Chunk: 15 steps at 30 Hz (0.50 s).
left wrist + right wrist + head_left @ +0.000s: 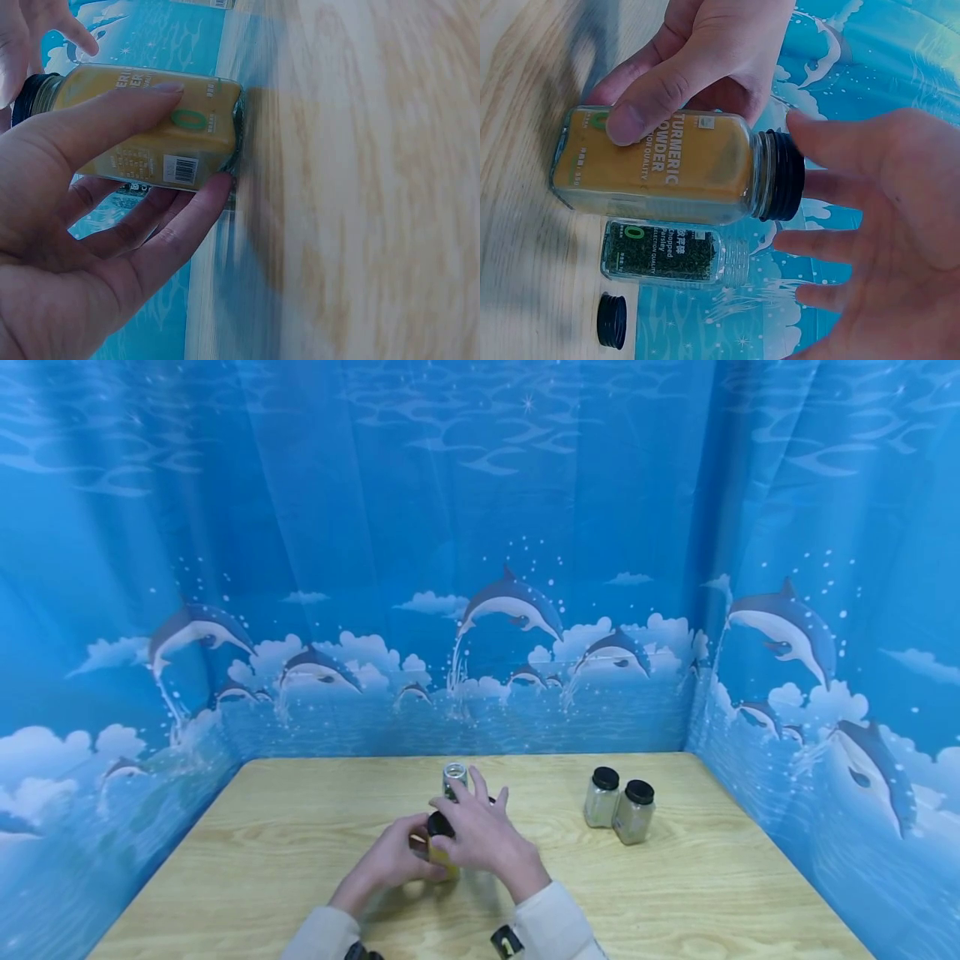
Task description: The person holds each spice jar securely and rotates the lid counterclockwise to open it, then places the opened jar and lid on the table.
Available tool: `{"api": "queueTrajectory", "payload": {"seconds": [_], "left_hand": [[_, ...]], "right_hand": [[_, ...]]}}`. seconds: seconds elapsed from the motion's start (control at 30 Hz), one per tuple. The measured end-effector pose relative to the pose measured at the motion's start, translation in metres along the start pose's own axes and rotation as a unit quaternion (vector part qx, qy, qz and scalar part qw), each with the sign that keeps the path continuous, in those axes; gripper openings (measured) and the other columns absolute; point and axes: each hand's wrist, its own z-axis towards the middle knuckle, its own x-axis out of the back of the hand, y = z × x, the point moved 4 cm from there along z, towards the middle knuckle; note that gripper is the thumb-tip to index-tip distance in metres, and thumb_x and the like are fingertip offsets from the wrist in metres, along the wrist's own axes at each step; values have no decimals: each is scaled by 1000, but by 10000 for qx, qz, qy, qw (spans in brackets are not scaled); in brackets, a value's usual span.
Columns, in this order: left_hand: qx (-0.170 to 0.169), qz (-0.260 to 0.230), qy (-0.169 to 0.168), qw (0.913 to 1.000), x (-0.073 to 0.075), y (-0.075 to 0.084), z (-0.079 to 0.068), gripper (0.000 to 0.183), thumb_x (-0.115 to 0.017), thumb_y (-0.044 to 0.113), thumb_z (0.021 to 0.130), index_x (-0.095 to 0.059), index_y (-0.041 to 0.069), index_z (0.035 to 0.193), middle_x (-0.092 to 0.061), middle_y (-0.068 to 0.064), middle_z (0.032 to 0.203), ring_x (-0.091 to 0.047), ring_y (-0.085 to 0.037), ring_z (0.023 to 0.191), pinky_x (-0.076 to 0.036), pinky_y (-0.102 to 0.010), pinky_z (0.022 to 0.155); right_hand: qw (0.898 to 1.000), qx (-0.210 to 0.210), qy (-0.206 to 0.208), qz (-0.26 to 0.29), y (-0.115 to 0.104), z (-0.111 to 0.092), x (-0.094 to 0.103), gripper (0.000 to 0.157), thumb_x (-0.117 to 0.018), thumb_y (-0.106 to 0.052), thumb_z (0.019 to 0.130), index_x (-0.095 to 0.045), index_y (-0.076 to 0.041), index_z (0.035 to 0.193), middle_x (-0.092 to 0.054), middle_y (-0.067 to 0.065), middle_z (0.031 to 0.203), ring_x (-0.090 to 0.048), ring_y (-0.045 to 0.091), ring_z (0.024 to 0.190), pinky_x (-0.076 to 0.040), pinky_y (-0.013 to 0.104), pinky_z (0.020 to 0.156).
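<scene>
A glass jar of yellow turmeric powder (705, 172), its black lid (784, 177) on, stands upright at the table's middle. My left hand (397, 856) grips its body, thumb across the label and fingers round the other side. Around the lid, the fingers of my right hand (885, 217) are spread and fairly straight, thumb and fingertips right at its edge. Just behind stands an open jar of chopped parsley (667, 251), its threaded neck bare. Beside that jar a loose black lid (612, 321) lies on the table; in the head view my right hand mostly hides it.
Two more square glass jars with black lids, one pale (602, 802) and one greyish (633, 817), stand side by side at the right of the wooden table (300, 827). A blue dolphin-print curtain (375, 527) encloses the back and sides.
</scene>
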Motion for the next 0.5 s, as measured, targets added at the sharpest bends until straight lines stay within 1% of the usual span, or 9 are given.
{"api": "queueTrajectory", "payload": {"seconds": [0.1,0.3,0.5], "left_hand": [[-1,-27,-2,10000,0,0,0,56,-86,21,63,-62,16,114,-65,-5,108,-63,-19,95,-55,-39,85],[21,-18,-10,10000,0,0,0,54,-87,21,63,-62,17,111,-65,-5,107,-64,-19,95,-55,-40,85],[52,-20,-30,10000,1,0,0,55,-87,22,63,-62,17,112,-64,-5,108,-63,-19,95,-56,-38,84]], "right_hand": [[10000,17,0,64,1,1,0,51,-60,-46,89,-50,-27,135,-31,7,154,-10,42,146,-16,82,98],[9999,12,30,124,2,0,1,49,-59,-47,90,-52,-26,134,-32,8,154,-11,42,145,-16,82,98],[9999,14,70,74,3,1,1,48,-59,-47,89,-54,-25,132,-33,7,153,-13,43,145,-17,82,98]]}}
